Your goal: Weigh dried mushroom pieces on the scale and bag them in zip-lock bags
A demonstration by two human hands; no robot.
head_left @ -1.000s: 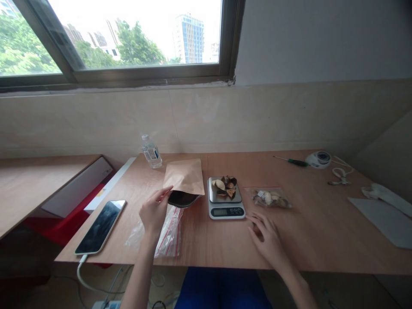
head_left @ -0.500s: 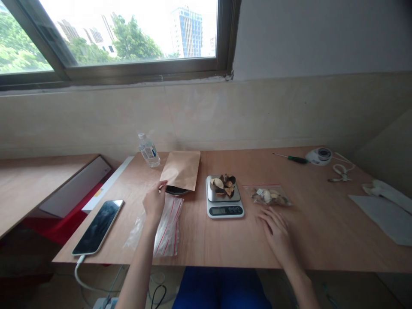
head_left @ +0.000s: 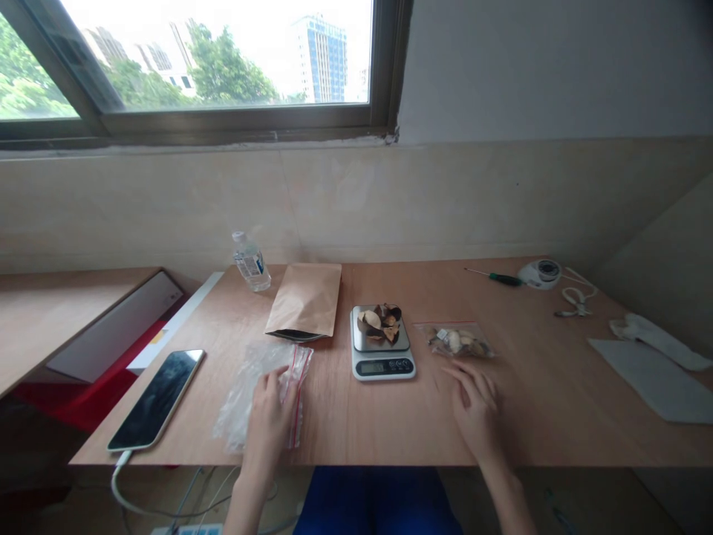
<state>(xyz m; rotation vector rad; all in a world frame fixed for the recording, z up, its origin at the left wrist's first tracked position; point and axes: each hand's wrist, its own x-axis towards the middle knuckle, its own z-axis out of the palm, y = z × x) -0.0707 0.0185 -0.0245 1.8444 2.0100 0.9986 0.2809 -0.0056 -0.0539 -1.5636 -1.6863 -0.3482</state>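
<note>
My left hand (head_left: 269,416) lies flat on a stack of clear zip bags with red stripes (head_left: 245,386), fingers stretched out. My right hand (head_left: 475,403) rests open on the wooden table (head_left: 557,416), just in front of a filled zip bag of dried pieces (head_left: 458,340). Between the hands stands a small digital scale (head_left: 382,351) with dark and pale dried slices (head_left: 379,324) on its plate. A brown paper pouch (head_left: 304,301) lies flat behind the clear bags, its dark mouth facing me.
A phone (head_left: 156,398) on a cable lies at the left front edge. A small water bottle (head_left: 250,261) stands at the back. A screwdriver (head_left: 493,276), a white round device (head_left: 538,272), a white cord and grey sheets (head_left: 651,375) sit to the right.
My left hand let go of the brown pouch, which now lies flat, and drew back onto the clear zip bags. My right hand shifted slightly right.
</note>
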